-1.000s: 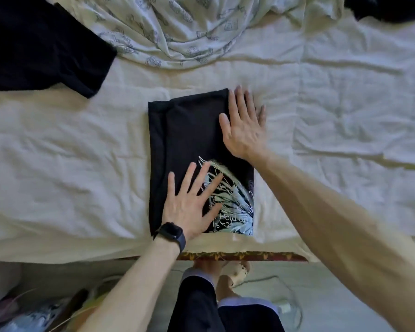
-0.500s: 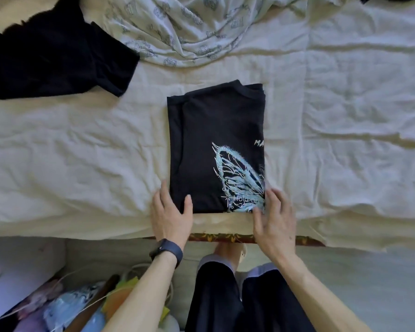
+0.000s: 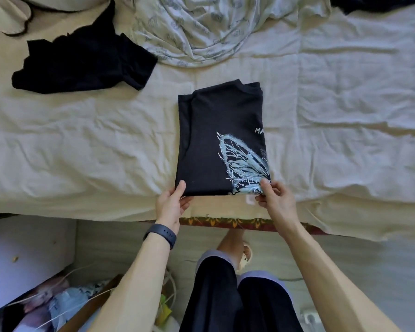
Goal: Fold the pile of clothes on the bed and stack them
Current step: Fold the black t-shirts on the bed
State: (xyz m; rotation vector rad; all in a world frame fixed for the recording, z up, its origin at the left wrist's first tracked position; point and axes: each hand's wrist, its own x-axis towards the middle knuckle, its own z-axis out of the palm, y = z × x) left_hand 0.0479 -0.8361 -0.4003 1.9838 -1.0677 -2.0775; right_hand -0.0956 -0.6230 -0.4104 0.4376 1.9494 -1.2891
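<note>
Rumpled cream bedsheet [image 3: 82, 140] fills the far half of the view, seen from above. On it, close to the bed's near edge and about midway across, lies a black T-shirt [image 3: 209, 140] folded into a tall rectangle. It has a pale blue butterfly-wing print on its near right part and white lettering cut off at the right fold.

Two bare forearms reach forward from the near side. The left hand [image 3: 171, 203], with a dark wristband [image 3: 161, 234] behind it, pinches the shirt's near left corner, thumb on top and fingers tucked under the edge. The right hand [image 3: 276, 200] grips the near right corner the same way, thumb over the print, its fingers curled beneath and mostly hidden.

At far left lies a crumpled black garment [image 3: 82, 63]. Just to its right, a heap of pale patterned cloth [image 3: 201, 27] is cut off by the far edge. A dark cloth [image 3: 381, 3] shows only a corner at far right. Clutter on the floor at near left is too blurred to make out.
</note>
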